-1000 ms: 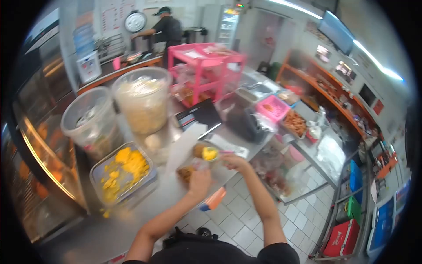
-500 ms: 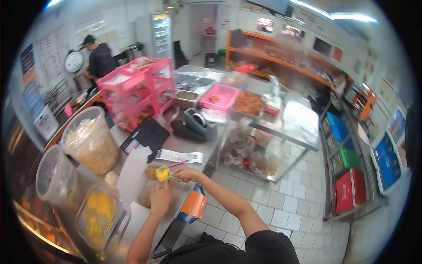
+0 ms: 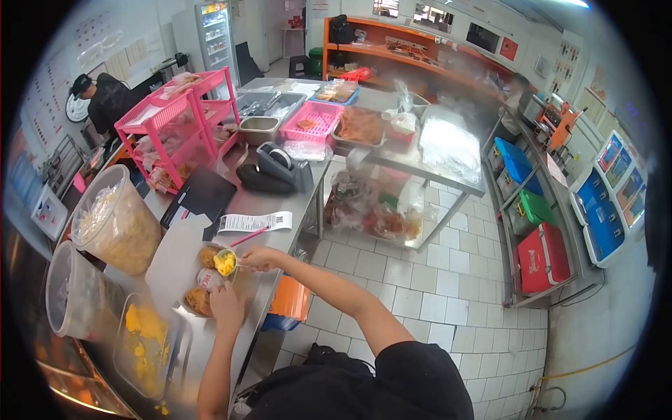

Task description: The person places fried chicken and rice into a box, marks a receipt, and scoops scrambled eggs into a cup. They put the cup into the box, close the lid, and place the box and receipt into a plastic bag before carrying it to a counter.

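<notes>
My right hand (image 3: pixel 259 259) is closed around the handle of a small scoop (image 3: pixel 236 264). Its bowl carries yellow scrambled egg (image 3: pixel 225 262), held over an open white cardboard food box (image 3: pixel 178 255). Inside the box are brown fried pieces, one (image 3: pixel 208 257) at the far end and another (image 3: pixel 198 301) at the near end. Between them sits a round white wrapped packet (image 3: pixel 208 280) with red print. The fingers of my left hand (image 3: pixel 227 304) are bent against this packet; their tips are partly hidden.
To the left stand a tray of yellow egg (image 3: pixel 143 343) and two clear tubs, one (image 3: pixel 119 224) full of pale food. A receipt (image 3: pixel 255 222), pink pen (image 3: pixel 249 235), black tablet (image 3: pixel 199 196) and pink rack (image 3: pixel 175 126) lie beyond. A co-worker (image 3: pixel 112 101) stands at far left.
The camera view has shifted, so the table appears lower and further left. My right hand still holds the egg-filled scoop over the box; the wrapped packet and fried pieces show more clearly.
</notes>
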`<act>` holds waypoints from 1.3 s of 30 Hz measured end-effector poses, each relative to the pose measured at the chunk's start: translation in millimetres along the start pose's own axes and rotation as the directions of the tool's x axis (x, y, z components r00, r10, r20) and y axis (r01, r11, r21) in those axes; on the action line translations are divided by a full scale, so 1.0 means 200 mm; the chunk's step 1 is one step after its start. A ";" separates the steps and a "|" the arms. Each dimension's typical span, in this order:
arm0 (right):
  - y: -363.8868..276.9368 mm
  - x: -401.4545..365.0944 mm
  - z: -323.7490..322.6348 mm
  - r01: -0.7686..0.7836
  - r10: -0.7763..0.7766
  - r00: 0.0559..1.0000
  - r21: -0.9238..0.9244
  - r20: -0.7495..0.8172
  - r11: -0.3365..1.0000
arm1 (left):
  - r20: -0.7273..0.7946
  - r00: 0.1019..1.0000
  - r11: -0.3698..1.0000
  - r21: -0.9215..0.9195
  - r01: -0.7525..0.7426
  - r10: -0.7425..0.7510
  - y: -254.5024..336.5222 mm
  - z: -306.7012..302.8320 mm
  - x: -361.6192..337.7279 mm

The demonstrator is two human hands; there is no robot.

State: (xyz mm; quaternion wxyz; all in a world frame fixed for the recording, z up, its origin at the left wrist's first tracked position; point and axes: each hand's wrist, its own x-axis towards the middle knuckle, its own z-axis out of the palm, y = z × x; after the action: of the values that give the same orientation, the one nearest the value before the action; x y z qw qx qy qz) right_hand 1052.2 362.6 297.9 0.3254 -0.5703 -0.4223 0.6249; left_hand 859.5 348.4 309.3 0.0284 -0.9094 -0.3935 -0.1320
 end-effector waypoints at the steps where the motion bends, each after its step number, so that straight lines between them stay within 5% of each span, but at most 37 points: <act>1: 0.00 0.01 0.01 -0.012 0.012 1.000 0.005 -0.013 1.000 | 0.030 1.000 0.998 -0.067 0.011 -0.009 -0.02 0.00 0.01; 14: 0.00 -0.02 0.06 -0.055 0.057 0.998 0.078 -0.022 0.995 | 0.075 0.993 0.973 -0.204 0.108 -0.094 -0.05 0.10 -0.03; 19: -0.01 -0.03 0.06 -0.098 0.099 0.995 0.048 -0.013 0.994 | 0.222 0.964 0.939 -0.277 0.203 -0.143 -0.10 0.18 -0.04; 21: -0.02 -0.03 0.05 -0.117 0.117 0.993 0.032 -0.004 0.993 | -0.231 0.972 0.998 -0.027 -0.058 0.050 -0.13 0.24 -0.08; 25: -0.06 -0.07 0.09 -0.129 0.132 0.984 0.033 -0.118 0.991 | 0.079 0.995 0.967 -0.240 0.083 -0.066 -0.19 0.12 -0.04; 26: -0.05 -0.06 0.09 -0.097 0.092 0.984 -0.028 -0.156 0.995 | 0.172 0.978 0.963 -0.219 0.154 -0.118 -0.19 0.04 -0.04; 30: -0.07 -0.05 0.15 0.028 -0.044 0.993 -0.138 -0.111 0.990 | 0.151 0.978 0.975 -0.146 0.166 -0.144 -0.20 0.00 -0.12; 32: -0.06 -0.06 0.19 0.249 -0.317 0.933 -0.330 -0.170 0.911 | 0.156 0.977 0.978 -0.126 0.168 -0.148 -0.20 0.00 -0.14; 35: -0.07 -0.04 0.22 0.305 -0.396 0.904 -0.405 -0.162 0.862 | 0.060 0.988 0.980 -0.135 0.149 -0.142 -0.17 0.03 -0.22; 37: -0.04 -0.02 0.22 0.352 -0.450 0.884 -0.447 -0.131 0.822 | -0.213 0.976 0.996 -0.086 0.026 -0.043 -0.17 0.09 -0.24; 39: -0.05 -0.06 0.26 0.331 -0.716 0.695 -0.852 -0.071 0.405 | -0.275 0.961 0.995 -0.095 0.008 -0.034 -0.19 0.08 -0.25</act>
State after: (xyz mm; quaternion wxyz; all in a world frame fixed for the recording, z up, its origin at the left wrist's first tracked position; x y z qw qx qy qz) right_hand 1002.3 348.0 312.7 0.3076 -0.6047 -0.7292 0.0897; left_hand 802.6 340.8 278.3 0.0391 -0.8782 -0.3887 -0.2759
